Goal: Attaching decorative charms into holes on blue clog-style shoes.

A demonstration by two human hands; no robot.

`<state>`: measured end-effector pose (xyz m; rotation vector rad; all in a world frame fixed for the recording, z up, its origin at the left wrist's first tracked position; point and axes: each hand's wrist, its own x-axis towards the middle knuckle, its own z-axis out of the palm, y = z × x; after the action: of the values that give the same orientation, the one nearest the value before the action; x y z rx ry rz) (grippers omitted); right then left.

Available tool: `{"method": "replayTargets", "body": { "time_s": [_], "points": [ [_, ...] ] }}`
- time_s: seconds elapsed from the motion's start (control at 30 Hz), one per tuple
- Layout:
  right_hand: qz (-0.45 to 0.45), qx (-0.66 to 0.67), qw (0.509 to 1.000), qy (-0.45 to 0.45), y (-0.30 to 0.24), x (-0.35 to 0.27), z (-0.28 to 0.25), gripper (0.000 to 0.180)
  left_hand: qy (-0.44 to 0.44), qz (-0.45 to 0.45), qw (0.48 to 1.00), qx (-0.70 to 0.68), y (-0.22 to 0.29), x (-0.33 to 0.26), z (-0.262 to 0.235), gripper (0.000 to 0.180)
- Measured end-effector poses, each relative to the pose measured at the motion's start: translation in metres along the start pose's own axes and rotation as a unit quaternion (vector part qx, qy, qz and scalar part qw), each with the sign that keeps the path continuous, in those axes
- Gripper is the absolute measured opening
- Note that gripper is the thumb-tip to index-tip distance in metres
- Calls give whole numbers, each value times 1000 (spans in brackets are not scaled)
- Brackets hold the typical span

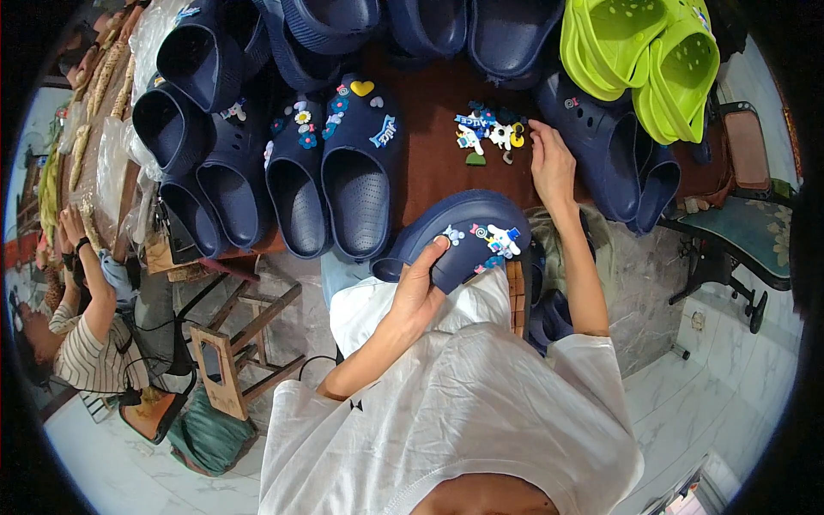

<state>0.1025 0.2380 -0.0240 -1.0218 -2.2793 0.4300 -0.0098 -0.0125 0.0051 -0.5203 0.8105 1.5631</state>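
Note:
My left hand [415, 290] grips a navy clog [474, 211] in front of my white shirt, with the thumb on its upper beside a small light-blue charm. Several charms, among them a white figure with a blue hat [503, 241], sit on this clog. On the brown table, my right hand [552, 165] is at the right edge of a small pile of shoe charms [487, 130], its fingers partly stretched and nothing visible in them. A green half-round charm [475, 160] lies just below the pile.
Decorated navy clogs [360, 193] stand left of the pile, plain ones [202, 64] further left and behind. Right are more navy clogs [592, 142] and lime-green clogs [678, 77]. A swivel chair [745, 232] stands right, a wooden stool [225, 369] left. Another person [99, 348] works far left.

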Motion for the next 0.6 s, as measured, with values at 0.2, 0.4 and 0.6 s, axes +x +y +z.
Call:
{"method": "replayTargets", "body": {
  "time_s": [0.2, 0.4, 0.6],
  "points": [
    [-20, -17, 999, -32, 0, 6, 5, 26, -11, -18, 1000, -18, -2, 2, -4, 34],
    [-18, 23, 999, -45, -2, -1, 5, 24, -6, -18, 999, -26, 1, 0, 1, 32],
    [31, 108, 992, -61, 2, -5, 3, 24, 4, -30, 999, -29, -1, 5, -5, 30]
  ]
}}
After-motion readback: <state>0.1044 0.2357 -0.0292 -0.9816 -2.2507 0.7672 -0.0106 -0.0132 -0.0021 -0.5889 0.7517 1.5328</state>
